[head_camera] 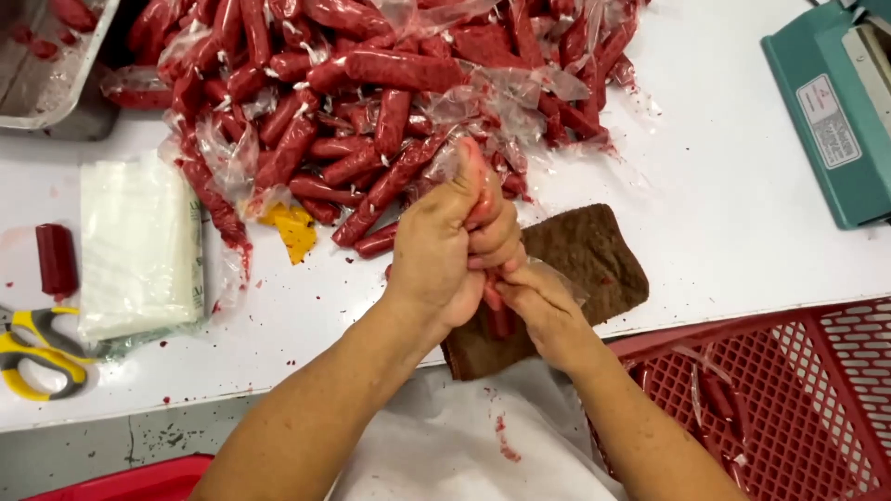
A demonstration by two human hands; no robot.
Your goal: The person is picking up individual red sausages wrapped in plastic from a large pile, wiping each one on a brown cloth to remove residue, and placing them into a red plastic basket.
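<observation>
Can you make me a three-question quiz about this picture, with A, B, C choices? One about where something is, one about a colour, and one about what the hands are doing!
1. Where do the scissors lie?
A. at the table's left edge
B. in the red basket
C. on the brown cloth

2. What colour is the machine at the top right corner?
A. yellow
B. teal
C. black

3. What are the two hands doing?
A. resting flat on the table
B. both closed round a red sausage in clear wrap
C. holding the scissors

Answers:
1 A, the yellow-handled scissors sit left of the stack of clear bags.
2 B, its casing is blue-green.
3 B, the left hand and right hand squeeze the sausage above the brown cloth.
</observation>
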